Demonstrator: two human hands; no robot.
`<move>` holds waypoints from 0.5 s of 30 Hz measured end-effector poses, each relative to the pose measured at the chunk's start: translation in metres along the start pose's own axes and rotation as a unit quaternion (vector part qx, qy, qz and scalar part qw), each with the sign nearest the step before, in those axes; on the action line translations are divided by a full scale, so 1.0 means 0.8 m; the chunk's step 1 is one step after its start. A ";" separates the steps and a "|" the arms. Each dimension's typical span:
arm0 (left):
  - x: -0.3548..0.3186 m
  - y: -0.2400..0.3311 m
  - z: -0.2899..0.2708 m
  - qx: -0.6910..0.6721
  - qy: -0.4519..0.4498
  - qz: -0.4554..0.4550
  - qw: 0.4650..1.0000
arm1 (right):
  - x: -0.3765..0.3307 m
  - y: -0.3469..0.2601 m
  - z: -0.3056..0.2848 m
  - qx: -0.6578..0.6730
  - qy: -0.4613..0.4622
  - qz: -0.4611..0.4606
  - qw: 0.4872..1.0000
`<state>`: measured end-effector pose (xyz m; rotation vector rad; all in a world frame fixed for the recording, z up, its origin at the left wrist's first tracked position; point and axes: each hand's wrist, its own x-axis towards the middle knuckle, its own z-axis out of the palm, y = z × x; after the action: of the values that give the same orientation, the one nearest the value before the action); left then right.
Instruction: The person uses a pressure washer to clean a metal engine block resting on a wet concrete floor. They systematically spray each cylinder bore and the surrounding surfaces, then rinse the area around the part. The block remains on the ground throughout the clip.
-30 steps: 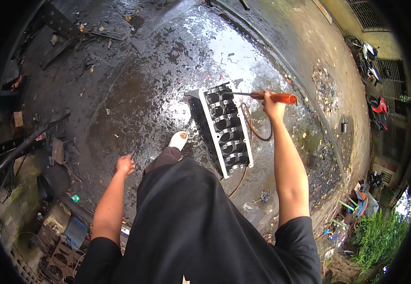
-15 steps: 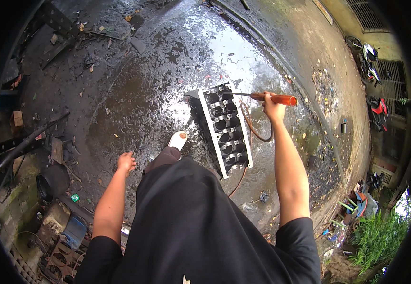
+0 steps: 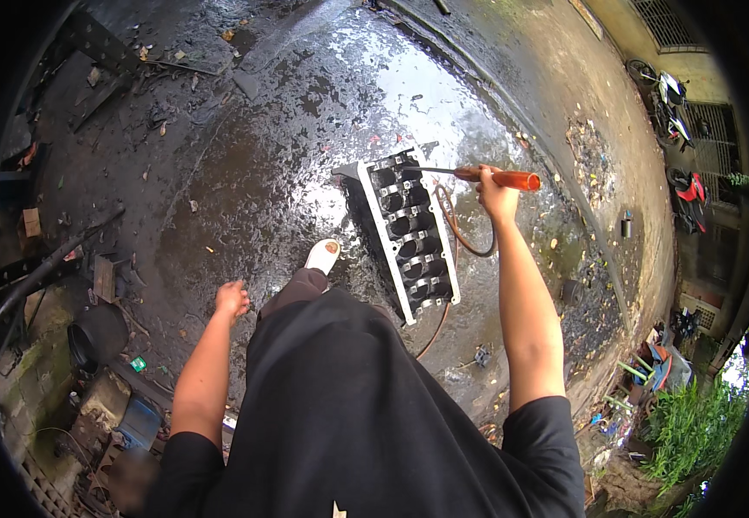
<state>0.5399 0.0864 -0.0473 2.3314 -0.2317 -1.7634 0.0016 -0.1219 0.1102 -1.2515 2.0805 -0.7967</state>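
Observation:
My right hand (image 3: 497,195) is closed round an orange spray gun (image 3: 517,180) with a long thin metal lance (image 3: 430,170). The lance points left, its tip over the far end of an engine block (image 3: 409,226). The block rests on the wet ground in front of me, its row of dark cavities facing up inside a pale metal rim. A dark hose (image 3: 480,253) loops beside the block and passes behind my right wrist. My left hand (image 3: 233,299) hangs empty at my left side, fingers loosely bent and slightly apart, touching nothing.
My foot in a white shoe (image 3: 323,256) stands left of the block. A black bucket (image 3: 98,333) and scrap lie at the left. Motorcycles (image 3: 687,198) are parked along the wall at the right. A dark can (image 3: 626,224) stands on the ground there.
Very little differs. The lance tip has shifted slightly over the block's far end. My left hand's fingers are a little more curled.

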 end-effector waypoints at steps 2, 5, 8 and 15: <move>0.000 0.003 -0.002 0.002 -0.002 0.003 1.000 | -0.002 -0.002 0.000 0.002 0.002 0.002 1.000; 0.000 0.007 -0.004 0.013 -0.008 0.008 1.000 | -0.005 -0.002 0.001 0.009 0.015 0.006 1.000; -0.002 0.010 -0.003 0.014 -0.010 0.010 1.000 | -0.007 0.001 0.002 0.017 0.029 0.004 0.999; -0.005 0.013 0.003 0.030 -0.010 0.011 0.999 | -0.005 0.013 0.004 -0.007 0.023 -0.015 1.000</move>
<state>0.5365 0.0771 -0.0411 2.3444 -0.3156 -1.7942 0.0000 -0.1152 0.1011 -1.2849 2.1118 -0.8326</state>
